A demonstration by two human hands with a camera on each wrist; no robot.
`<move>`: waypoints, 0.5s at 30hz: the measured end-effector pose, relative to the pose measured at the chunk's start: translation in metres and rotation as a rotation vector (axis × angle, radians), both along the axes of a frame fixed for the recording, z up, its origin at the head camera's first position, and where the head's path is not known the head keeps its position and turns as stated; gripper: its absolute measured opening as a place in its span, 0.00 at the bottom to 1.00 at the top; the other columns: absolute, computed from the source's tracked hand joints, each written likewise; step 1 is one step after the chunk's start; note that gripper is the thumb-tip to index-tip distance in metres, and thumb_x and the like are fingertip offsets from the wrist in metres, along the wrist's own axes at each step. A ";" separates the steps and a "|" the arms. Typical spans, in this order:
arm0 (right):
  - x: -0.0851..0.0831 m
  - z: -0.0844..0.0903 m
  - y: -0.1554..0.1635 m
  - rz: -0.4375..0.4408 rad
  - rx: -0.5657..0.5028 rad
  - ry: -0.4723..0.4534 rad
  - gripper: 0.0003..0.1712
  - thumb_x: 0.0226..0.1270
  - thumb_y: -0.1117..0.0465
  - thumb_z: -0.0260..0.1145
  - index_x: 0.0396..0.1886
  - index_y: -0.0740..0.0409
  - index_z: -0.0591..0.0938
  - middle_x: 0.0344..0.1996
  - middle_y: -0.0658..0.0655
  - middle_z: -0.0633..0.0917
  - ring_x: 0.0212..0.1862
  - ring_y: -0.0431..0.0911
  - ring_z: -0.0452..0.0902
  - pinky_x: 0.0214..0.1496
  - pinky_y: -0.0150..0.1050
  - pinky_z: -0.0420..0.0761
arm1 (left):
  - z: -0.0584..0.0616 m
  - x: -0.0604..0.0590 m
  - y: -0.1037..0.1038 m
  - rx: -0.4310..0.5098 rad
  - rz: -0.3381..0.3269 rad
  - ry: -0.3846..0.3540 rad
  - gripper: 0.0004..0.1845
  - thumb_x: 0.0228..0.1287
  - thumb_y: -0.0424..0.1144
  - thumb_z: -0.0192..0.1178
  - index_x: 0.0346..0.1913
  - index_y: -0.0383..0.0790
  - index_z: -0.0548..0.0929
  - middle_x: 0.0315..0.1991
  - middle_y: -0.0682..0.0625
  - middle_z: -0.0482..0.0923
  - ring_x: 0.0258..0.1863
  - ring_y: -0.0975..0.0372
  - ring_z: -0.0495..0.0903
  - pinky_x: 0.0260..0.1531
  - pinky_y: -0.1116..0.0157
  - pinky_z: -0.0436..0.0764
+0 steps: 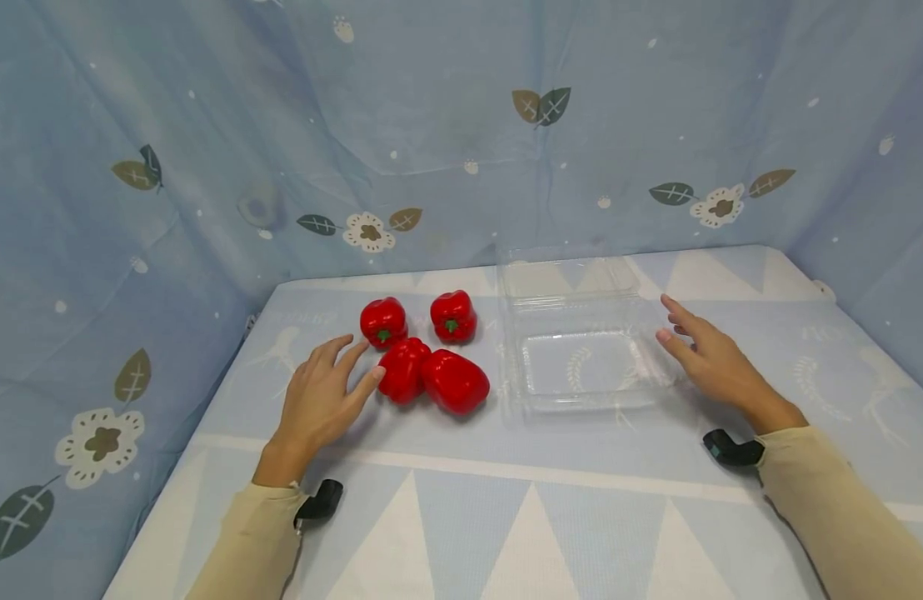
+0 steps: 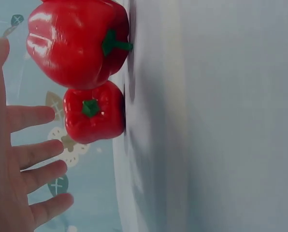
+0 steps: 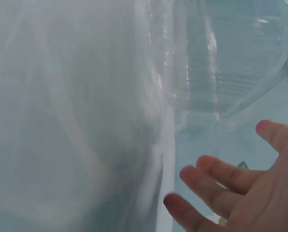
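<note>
Those peppers (image 1: 404,369) look smooth and glossy, probably slippery, so I'd cup one around its belly rather than the stem. Left hand (image 1: 321,402) is spread and holding nothing right beside them. Right hand (image 1: 710,358) is loose and holding nothing too, next to the flimsy clear box (image 1: 581,367).

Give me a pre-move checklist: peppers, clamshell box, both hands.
1. Clear clamshell box open, lid folded back: ok.
2. Box tray free of contents: ok.
3. Four red peppers grouped left of the box: ok.
4. Left hand open, holding nothing, fingers beside the nearest pepper: ok.
5. Right hand open at the box's right edge: ok; contact with the box: cannot tell.
</note>
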State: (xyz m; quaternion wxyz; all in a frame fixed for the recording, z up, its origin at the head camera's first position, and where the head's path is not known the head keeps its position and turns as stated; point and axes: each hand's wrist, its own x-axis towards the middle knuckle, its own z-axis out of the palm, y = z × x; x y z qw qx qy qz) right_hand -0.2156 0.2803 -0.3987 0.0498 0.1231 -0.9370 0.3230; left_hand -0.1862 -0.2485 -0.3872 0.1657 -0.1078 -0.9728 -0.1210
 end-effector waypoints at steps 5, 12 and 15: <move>0.003 -0.002 -0.005 0.014 -0.082 -0.018 0.35 0.76 0.47 0.47 0.77 0.45 0.48 0.64 0.72 0.66 0.63 0.69 0.62 0.58 0.68 0.62 | 0.001 -0.002 0.007 0.079 0.007 -0.001 0.33 0.66 0.65 0.46 0.62 0.45 0.75 0.58 0.45 0.72 0.56 0.51 0.70 0.47 0.45 0.76; 0.005 -0.004 -0.008 0.050 -0.171 -0.044 0.34 0.76 0.51 0.49 0.76 0.47 0.50 0.64 0.72 0.67 0.64 0.68 0.62 0.60 0.67 0.60 | 0.000 -0.008 0.019 0.190 0.015 -0.105 0.33 0.66 0.67 0.44 0.61 0.48 0.76 0.50 0.50 0.75 0.47 0.56 0.77 0.39 0.51 0.79; 0.006 -0.005 -0.007 0.066 -0.197 -0.050 0.34 0.76 0.53 0.50 0.76 0.49 0.51 0.64 0.72 0.68 0.64 0.67 0.63 0.61 0.66 0.60 | 0.001 -0.009 0.023 0.237 0.009 -0.152 0.34 0.65 0.67 0.45 0.62 0.47 0.75 0.50 0.50 0.76 0.47 0.56 0.77 0.41 0.53 0.80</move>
